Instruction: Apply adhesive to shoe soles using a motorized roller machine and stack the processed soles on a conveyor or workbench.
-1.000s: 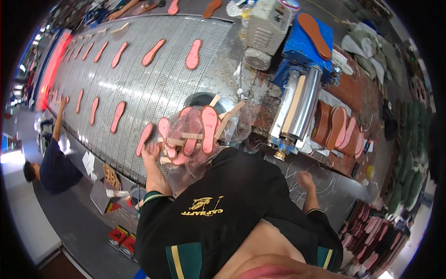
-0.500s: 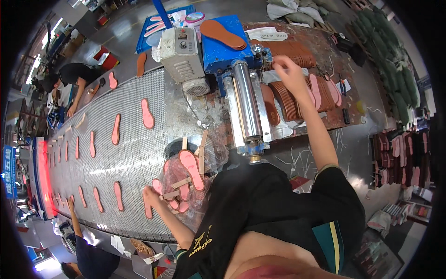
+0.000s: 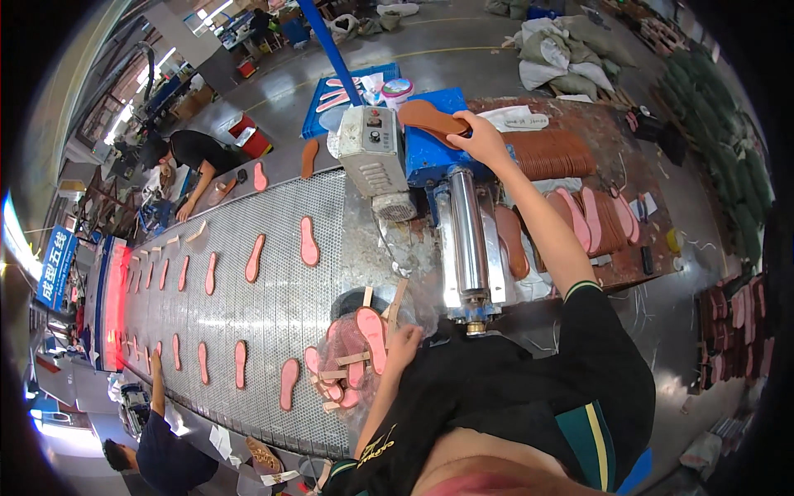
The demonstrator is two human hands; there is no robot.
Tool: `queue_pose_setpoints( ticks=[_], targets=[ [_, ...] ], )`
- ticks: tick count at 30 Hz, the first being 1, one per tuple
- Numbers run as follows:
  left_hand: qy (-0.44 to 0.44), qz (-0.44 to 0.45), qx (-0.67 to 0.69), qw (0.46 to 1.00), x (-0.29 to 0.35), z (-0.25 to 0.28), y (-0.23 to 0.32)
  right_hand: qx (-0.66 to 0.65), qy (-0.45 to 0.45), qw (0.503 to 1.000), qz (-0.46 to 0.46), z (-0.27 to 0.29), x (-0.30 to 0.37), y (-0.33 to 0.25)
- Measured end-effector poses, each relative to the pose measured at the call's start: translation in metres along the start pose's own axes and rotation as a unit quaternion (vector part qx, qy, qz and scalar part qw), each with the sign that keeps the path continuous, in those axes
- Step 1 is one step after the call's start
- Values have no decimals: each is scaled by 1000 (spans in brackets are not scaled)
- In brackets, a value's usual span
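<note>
My right hand (image 3: 481, 139) grips the end of a brown insole (image 3: 428, 118) on top of the blue machine (image 3: 434, 149), its fingers and thumb closed at the edge. More brown insoles lie under it. My left hand (image 3: 401, 347), fingers curled in, is beside the heel of a pink insole (image 3: 372, 331) with a brown rim. Whether it grips anything there is not clear. That insole rests on a clear plastic bag (image 3: 420, 318) among several other pink insoles and tan strips (image 3: 397, 302). Below the blue machine is a shiny metal roller (image 3: 469, 240).
A mesh conveyor belt (image 3: 273, 331) carries rows of pink insoles to the left. A grey motor box (image 3: 372, 149) stands by the roller. Stacked brown insoles (image 3: 550, 157) and pink ones (image 3: 590, 219) cover the right bench. Two people (image 3: 207, 153) (image 3: 169, 450) work along the belt.
My left hand has left the pink insole on the belt and moved right to the pile. My right hand has moved from beyond the machine's right side onto the brown insoles. The view has shifted.
</note>
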State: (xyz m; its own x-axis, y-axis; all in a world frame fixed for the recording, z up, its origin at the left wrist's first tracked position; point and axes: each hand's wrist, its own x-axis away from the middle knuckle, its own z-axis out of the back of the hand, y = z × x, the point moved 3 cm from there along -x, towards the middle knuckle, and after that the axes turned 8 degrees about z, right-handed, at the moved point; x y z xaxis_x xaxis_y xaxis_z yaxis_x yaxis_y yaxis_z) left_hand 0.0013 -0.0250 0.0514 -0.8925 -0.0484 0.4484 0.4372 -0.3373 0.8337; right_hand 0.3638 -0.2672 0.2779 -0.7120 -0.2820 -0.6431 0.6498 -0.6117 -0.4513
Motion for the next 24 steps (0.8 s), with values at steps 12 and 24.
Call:
queue_pose_setpoints(
  ticks=[12, 24],
  targets=[
    [-140, -70, -35, 987, -8, -42, -2, -517, 299, 764, -246, 85, 104, 37],
    [-90, -136, -153, 975, -70, 31, 99, -358, 325, 807, -337, 87, 278, 56]
  ],
)
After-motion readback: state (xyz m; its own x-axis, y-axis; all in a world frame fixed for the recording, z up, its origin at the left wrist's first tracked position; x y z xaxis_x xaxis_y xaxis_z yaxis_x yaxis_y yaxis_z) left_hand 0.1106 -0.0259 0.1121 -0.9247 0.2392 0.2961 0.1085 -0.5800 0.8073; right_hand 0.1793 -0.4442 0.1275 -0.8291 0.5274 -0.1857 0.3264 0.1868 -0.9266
